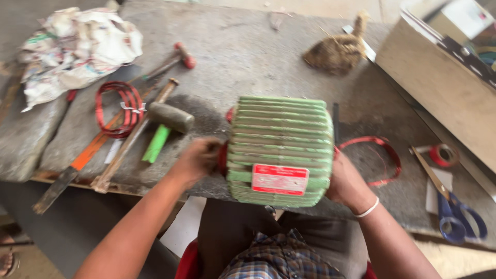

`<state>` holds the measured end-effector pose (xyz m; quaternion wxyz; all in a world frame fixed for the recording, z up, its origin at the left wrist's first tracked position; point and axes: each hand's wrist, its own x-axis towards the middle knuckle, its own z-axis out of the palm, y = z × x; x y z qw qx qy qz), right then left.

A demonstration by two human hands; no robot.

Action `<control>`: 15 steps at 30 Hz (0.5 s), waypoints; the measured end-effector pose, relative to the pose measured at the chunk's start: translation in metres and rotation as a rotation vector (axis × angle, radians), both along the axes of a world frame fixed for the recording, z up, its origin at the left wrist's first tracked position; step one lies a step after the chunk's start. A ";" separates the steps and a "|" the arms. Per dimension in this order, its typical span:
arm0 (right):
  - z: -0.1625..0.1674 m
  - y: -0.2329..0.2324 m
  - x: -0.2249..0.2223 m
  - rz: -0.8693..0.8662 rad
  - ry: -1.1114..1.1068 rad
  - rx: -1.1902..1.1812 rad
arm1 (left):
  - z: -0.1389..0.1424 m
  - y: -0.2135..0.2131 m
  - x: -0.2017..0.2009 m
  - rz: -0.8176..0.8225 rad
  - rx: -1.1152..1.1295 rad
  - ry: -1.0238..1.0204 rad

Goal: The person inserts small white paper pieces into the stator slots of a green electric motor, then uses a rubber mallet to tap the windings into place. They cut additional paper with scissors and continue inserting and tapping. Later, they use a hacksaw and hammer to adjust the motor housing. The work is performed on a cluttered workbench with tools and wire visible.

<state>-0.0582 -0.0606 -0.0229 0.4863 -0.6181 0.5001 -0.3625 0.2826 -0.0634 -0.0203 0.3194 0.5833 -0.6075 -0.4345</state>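
We hold the green finned motor housing (279, 150) at the near edge of the bench (248, 57), left hand (196, 161) closed on one end, right hand (347, 183) cupping the other, seemingly to steady it; hammer (155, 124) and scissors (454, 212) lie nearby.

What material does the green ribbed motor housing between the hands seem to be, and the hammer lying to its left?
The green ribbed motor housing looks like cast metal under matte green paint: stiff, even fins, though the blur leaves this open. The hammer seems to have a dull grey metal head and a worn brown wooden handle.
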 end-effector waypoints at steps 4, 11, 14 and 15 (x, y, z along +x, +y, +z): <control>0.029 0.042 -0.033 -0.319 0.442 -0.562 | 0.016 0.028 0.036 0.389 -0.574 -0.918; 0.031 0.080 -0.060 -0.390 0.273 -0.628 | 0.010 0.013 0.063 0.447 0.086 -0.963; 0.037 0.100 -0.058 -0.340 0.142 -0.649 | 0.018 0.036 0.043 0.486 -0.551 -0.703; 0.040 0.109 -0.055 -0.282 0.048 -0.674 | 0.023 0.049 0.032 0.523 -0.641 -0.554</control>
